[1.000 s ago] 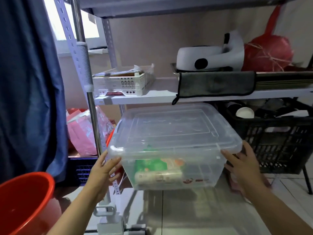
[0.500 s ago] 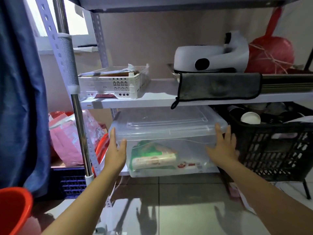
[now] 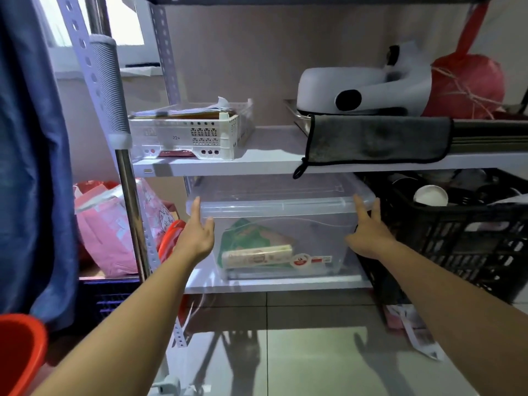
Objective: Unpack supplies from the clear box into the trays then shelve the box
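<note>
Left hand [image 3: 197,237] – grip spread, fingers straight, flat against left end of clear box [image 3: 281,224]. Right hand [image 3: 370,234] – grip likewise spread, straight fingers against box's right front corner under lid rim. Box sits between both grips on lower shelf [image 3: 274,284], lid on, green-and-white packets inside; their print too blurred to read. Above left grip, white tray [image 3: 197,135] marked "22+".

clear box [image 3: 281,212]: transparent smooth plastic. grey towel [image 3: 377,140]: matt cloth. black crate [image 3: 463,241]: perforated plastic. shelf post [image 3: 130,201]: shiny metal. floor tiles [image 3: 314,361]: glossy.
</note>
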Demonstrator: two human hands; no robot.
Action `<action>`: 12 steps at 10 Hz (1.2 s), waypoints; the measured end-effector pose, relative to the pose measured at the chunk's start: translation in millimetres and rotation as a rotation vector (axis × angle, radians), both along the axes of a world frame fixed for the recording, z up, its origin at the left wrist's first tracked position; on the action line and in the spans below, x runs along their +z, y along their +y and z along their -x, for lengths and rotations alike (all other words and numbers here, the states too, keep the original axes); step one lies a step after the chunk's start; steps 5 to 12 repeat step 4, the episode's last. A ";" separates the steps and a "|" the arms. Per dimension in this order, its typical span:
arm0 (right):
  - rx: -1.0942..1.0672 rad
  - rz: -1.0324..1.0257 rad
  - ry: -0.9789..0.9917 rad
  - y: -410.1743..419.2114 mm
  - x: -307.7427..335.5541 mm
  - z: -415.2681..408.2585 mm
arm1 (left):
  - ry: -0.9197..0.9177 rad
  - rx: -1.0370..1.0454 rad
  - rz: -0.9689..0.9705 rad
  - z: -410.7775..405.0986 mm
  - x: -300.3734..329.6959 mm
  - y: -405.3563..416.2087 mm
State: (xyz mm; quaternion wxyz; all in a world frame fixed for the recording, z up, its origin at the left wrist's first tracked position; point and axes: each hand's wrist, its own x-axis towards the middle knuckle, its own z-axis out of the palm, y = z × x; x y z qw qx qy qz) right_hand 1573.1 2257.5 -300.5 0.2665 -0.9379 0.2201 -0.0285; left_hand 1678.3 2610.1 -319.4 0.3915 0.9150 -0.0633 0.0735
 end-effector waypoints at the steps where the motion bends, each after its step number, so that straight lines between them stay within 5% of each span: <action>1: 0.029 -0.032 0.061 -11.7 7.7 -4.9 | 0.063 -0.026 -0.066 -0.5 9.8 0.3; 4: 0.101 -0.068 0.003 23.1 -20.2 72.8 | 0.176 -0.083 0.040 73.2 16.9 -7.1; 12: 0.101 -0.068 0.003 23.1 -20.2 72.8 | 0.176 -0.083 0.040 73.2 16.9 -7.1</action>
